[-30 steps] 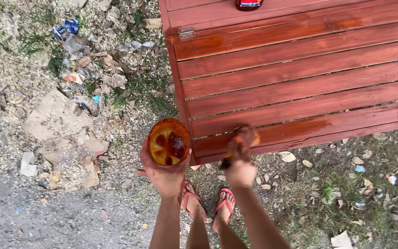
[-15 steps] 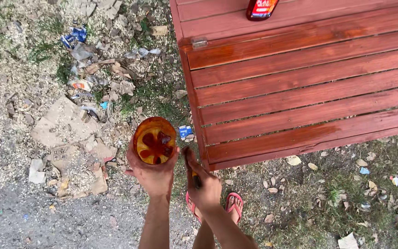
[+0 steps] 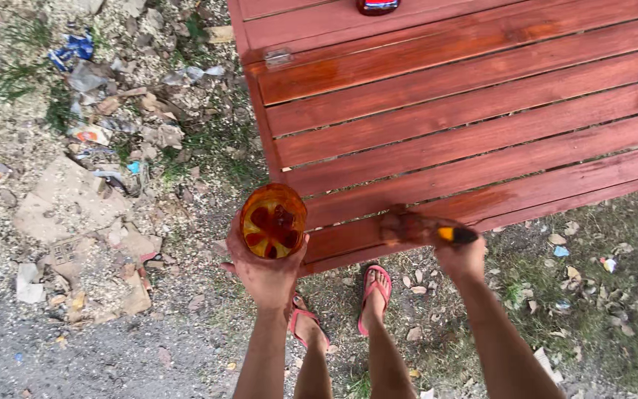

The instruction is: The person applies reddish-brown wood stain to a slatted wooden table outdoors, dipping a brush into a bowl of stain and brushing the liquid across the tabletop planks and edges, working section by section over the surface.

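Observation:
My left hand (image 3: 266, 273) holds up a clear plastic cup (image 3: 273, 220) with orange-brown stain in it, just off the near left corner of a red-brown slatted wooden table (image 3: 481, 96). My right hand (image 3: 461, 255) grips a paintbrush (image 3: 426, 229) with a yellow and black handle. Its bristles lie against the nearest slat at the table's front edge, where the wood looks wet and darker.
A dark red container (image 3: 376, 6) stands on the table's far edge. Litter, cardboard scraps and stones (image 3: 90, 133) cover the ground to the left. My feet in red flip-flops (image 3: 374, 292) stand on dirt and sparse grass below the table edge.
My right hand has moved from beside the cup out to the right and put the brush on the front slat. The cup stays raised in my left hand.

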